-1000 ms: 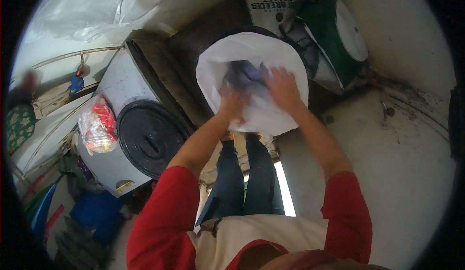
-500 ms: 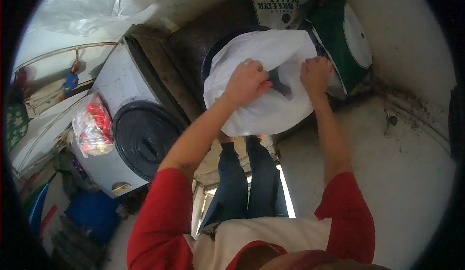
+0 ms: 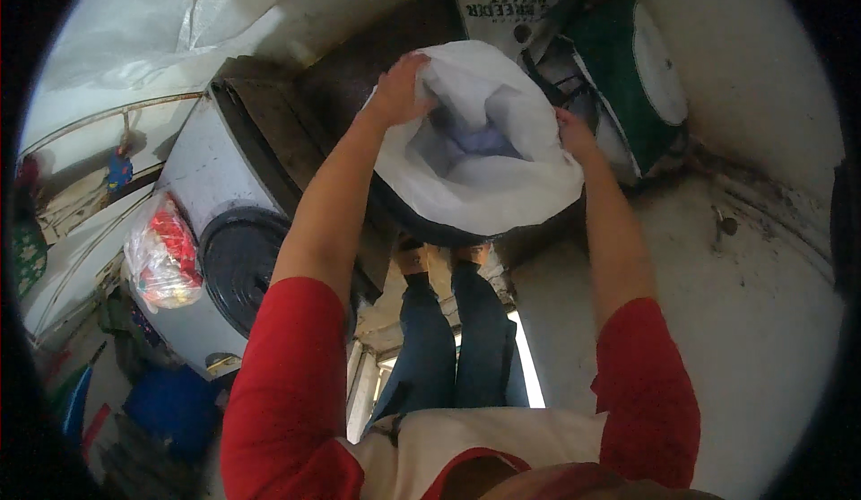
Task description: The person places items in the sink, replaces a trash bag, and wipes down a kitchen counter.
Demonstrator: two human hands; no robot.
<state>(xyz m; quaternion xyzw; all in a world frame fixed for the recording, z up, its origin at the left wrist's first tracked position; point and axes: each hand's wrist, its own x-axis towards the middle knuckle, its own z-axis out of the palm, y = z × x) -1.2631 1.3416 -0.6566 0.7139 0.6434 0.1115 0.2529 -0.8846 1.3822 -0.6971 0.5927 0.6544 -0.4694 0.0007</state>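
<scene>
A white sack (image 3: 484,204) sits in a dark round tub (image 3: 421,224), its mouth spread wide with the edge folded outward. My left hand (image 3: 399,95) grips the sack's rim at the far left, thumb on the inner side. On the right rim, my right hand (image 3: 576,135) pinches the edge, some of its fingers hidden behind the material. Inside the mouth the sack's folds look shaded and bluish; I cannot make out any contents.
A black round lid (image 3: 240,262) and a clear plastic bag with red items (image 3: 166,253) lie on a grey-white cabinet (image 3: 211,155) at left. Behind the tub are a green-and-white sack (image 3: 619,78) and a printed white feed sack (image 3: 502,7). A wall stands at right.
The sack's mouth has opened much wider. My left hand has moved left and away from me to the rim, while my right hand has shifted slightly nearer along the right edge.
</scene>
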